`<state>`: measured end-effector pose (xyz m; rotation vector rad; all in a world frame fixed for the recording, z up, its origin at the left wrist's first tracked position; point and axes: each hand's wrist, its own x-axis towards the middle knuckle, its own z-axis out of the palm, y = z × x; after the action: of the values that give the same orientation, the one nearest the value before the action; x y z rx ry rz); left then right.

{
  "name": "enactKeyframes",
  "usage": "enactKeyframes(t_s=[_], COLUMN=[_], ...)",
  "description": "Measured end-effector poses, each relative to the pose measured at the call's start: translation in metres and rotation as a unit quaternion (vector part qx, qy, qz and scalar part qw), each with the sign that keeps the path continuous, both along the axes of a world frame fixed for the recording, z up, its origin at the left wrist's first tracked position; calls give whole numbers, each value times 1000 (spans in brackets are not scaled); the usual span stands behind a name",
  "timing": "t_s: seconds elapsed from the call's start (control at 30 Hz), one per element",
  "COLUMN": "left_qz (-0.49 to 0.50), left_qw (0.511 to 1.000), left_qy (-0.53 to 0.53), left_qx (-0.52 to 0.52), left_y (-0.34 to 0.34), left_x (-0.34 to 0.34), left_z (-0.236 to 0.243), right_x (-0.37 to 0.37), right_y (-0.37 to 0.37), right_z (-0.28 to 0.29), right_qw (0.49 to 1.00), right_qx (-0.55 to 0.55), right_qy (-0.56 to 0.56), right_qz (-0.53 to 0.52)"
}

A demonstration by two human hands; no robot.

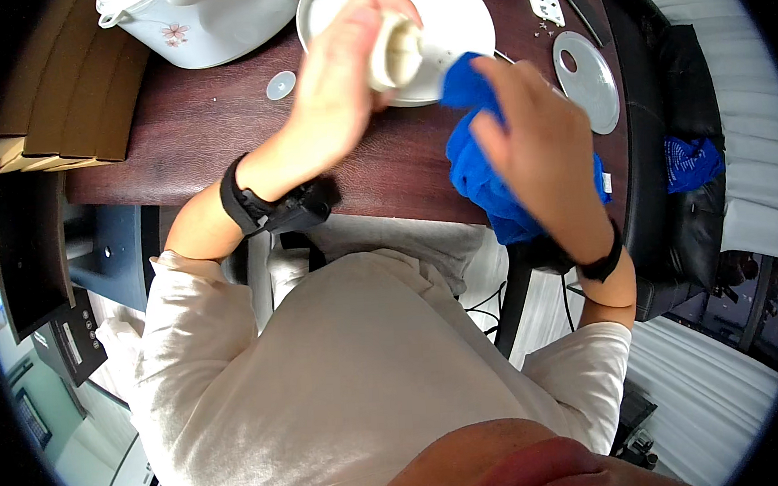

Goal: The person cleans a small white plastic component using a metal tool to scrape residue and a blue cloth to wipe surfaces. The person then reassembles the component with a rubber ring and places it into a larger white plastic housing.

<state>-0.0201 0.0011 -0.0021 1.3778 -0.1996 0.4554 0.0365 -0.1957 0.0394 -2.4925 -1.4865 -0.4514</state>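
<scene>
My left hand (333,92) is closed around a small cream-coloured hollow cylindrical part (397,53), its opening turned to the right. In my right hand (546,142), slightly blurred, a blue cloth (482,181) is gripped. One corner of the cloth sticks up close to the part, with a small gap between them. The rest of it bunches below, over the table's front edge. Both hands are over a large round white plate-like piece (465,15) with dark specks on it.
A white appliance body (219,27) with a flower print stands at the upper left, near brown cardboard boxes (91,91). A small translucent disc (281,85) lies on the dark red table (199,138). Rightward are a round metal plate (597,91), a white plastic piece (545,6) and a flat dark object (581,8).
</scene>
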Motion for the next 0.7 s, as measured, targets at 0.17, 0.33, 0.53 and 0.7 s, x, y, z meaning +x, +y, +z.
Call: enactKeyframes(t_s=[0.17,0.33,0.53,0.7], left_qz=[-45,5,15,67], left_qw=[993,994,996,993], left_qy=[61,104,79,64], left_qx=[-95,-25,33,74], left_y=[-6,-6,-4,-7], left_x=[-2,-2,2,3], left_z=[7,7,-1,-5], right_x=[9,-6,-11,-17], right_y=[-9,12,26,22], right_z=[11,13,7,8], right_qw=[994,984,994,999], right_qx=[73,76,13,-31], right_qy=[56,64,5,-28], right_qz=[53,149,109,27])
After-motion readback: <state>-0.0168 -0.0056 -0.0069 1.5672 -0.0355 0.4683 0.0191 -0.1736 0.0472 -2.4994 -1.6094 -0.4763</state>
